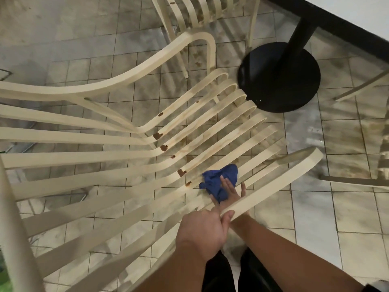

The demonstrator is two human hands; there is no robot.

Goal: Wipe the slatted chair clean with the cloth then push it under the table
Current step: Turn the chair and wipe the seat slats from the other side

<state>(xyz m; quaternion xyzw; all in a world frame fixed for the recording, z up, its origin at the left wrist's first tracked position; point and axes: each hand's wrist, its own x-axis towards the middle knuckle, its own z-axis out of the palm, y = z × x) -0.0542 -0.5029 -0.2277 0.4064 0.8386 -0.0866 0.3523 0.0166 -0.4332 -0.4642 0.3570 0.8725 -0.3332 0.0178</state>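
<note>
— Which step are we on?
— Wiping. Our right hand (230,189) presses the blue cloth (219,179) with straight fingers onto the slatted chair (210,114), on the seat's far side from the table base (277,76).
— Left hand (202,230)?
— It grips the armrest (273,182). The right thumb is perhaps tucked in.
— Next?
— We sweep toward the base, over the brown spots (156,135).

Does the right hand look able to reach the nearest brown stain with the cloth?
Probably yes: the right hand presses the cloth on the seat slats, and the stain lies just beside it, with nothing between.
</note>
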